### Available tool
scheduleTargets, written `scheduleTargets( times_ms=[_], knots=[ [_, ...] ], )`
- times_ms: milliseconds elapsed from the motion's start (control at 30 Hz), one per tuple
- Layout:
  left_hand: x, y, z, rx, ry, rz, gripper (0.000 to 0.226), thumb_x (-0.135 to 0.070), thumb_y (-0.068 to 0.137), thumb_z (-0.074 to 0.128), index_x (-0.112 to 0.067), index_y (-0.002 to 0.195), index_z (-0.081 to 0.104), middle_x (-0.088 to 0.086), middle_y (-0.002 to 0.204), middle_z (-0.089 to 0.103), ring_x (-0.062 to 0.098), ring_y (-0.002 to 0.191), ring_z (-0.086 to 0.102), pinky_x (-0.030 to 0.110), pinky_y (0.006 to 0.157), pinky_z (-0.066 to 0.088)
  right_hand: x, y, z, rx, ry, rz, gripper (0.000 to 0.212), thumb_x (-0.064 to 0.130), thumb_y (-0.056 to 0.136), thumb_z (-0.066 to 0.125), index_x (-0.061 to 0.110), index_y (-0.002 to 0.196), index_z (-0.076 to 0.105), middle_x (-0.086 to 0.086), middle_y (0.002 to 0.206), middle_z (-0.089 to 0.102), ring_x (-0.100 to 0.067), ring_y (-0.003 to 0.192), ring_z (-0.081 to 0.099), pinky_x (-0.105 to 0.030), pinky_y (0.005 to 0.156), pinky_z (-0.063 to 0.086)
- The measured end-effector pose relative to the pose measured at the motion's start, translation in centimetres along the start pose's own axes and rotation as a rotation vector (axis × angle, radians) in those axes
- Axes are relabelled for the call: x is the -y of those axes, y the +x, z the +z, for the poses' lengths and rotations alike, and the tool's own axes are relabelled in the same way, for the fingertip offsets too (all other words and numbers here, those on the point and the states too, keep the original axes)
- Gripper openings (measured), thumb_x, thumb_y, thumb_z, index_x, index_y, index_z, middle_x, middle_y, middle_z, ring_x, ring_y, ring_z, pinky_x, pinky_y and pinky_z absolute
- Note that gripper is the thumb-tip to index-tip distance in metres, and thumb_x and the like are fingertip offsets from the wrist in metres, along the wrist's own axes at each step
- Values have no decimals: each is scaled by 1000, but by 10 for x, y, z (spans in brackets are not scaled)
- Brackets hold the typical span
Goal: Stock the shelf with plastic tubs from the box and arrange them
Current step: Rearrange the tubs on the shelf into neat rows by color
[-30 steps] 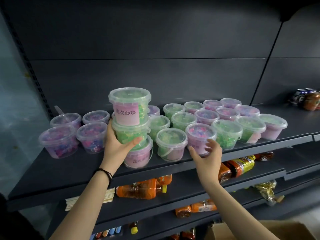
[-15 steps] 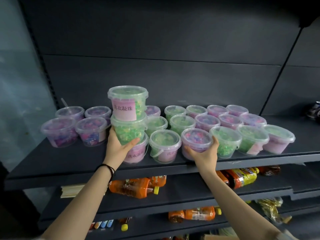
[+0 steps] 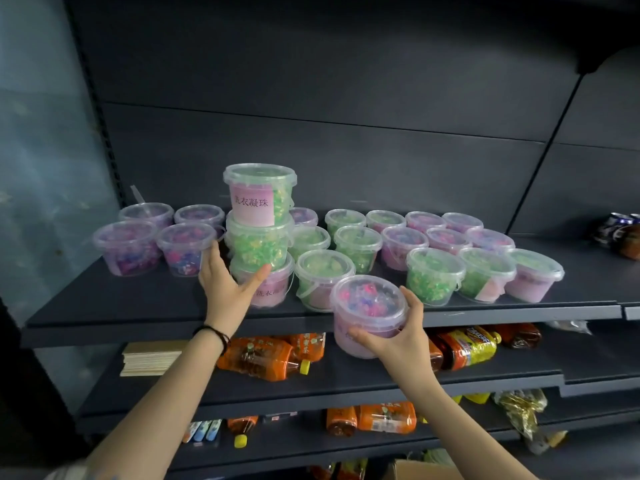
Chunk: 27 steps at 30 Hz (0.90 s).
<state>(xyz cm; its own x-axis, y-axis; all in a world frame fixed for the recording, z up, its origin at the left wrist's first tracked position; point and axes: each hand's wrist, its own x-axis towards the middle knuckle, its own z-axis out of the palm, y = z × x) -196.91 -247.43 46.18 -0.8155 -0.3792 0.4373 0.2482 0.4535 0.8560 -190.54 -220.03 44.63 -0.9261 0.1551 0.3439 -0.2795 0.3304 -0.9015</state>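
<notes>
Left hand (image 3: pixel 225 289): ours, with a dark band (image 3: pixel 214 332) at the wrist. The fingers curl round the left side of the middle tub (image 3: pixel 258 245) and the thumb is pressed on its front, low down where it meets the bottom tub (image 3: pixel 273 287).
Stack: three tubs high and upright, near the front of the shelf (image 3: pixel 138 310).
Top tub (image 3: pixel 259 195): green contents, a clear lid and a pink label with printed characters.
Right hand (image 3: pixel 398 337): wrapped round the held tub (image 3: pixel 369 313). The thumb lies low on the near wall and the fingers run up the right side to the lid rim.
Held tub: pink and blue pieces under a clear lid, with a pale purple wall. We have it in the air just in front of the shelf's front edge, tipped slightly toward us.
Left group (image 3: pixel 126 247): four purple tubs, two by two. The nearer right one stands just beside our left fingers.
Right group (image 3: pixel 434 275): green and purple tubs in three rows to the right of the stack, all with lids on.
Lower shelves: orange bottles (image 3: pixel 263 355) lying on their sides and a pale pile of thin flat pieces (image 3: pixel 149 358).
Box (image 3: pixel 426 471): a cardboard corner at the bottom edge of the view.
Far right of shelf: cans (image 3: pixel 620 233), too blurred for us to read.
</notes>
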Motion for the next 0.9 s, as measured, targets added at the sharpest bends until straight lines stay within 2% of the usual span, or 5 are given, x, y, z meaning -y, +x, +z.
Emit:
scheduleTargets(
  times_ms=[200, 367, 500, 667, 900],
  knots=[
    [-5, -49, -44, 391, -225, 85, 96, -86, 56, 63, -43, 136, 33, -20, 142, 36, 6, 133, 37, 25, 104, 39, 44, -34, 52, 180, 108, -60, 102, 50, 47, 90, 46, 132, 34, 33, 121, 51, 8, 116, 50, -15, 90, 48],
    [5, -32, -108, 718, -466, -120, 134, -70, 44, 83, -23, 151, 18, -9, 141, 48, 3, 128, 50, 22, 97, 47, 75, -47, 126, 310, 207, -81, 107, 49, 48, 89, 35, 138, 34, 29, 126, 51, 2, 122, 50, -28, 101, 47],
    [17, -12, -151, 788, -476, -98, 113, -55, 50, 89, -21, 143, 34, -6, 135, 57, 9, 126, 53, 23, 95, 47, 92, -46, 179, 385, 211, -110, 105, 45, 56, 89, 31, 142, 29, 21, 134, 48, 1, 126, 46, -21, 102, 43],
    [45, 11, -183, 596, -513, -101, 105, -49, 48, 92, -13, 136, 47, 9, 131, 61, 24, 123, 57, 35, 96, 51, 103, -37, 221, 430, 141, -140, 106, 49, 63, 80, 31, 145, 17, 12, 143, 39, 7, 127, 40, -16, 103, 39],
    [101, 43, -205, 85, -367, -148, 98, -43, 51, 92, -22, 135, 45, -1, 128, 59, 14, 117, 58, 39, 95, 53, 79, -17, 209, -117, 90, -63, 75, 43, 69, 80, 33, 131, 40, 14, 124, 50, -6, 116, 50, -38, 101, 46]
  ],
)
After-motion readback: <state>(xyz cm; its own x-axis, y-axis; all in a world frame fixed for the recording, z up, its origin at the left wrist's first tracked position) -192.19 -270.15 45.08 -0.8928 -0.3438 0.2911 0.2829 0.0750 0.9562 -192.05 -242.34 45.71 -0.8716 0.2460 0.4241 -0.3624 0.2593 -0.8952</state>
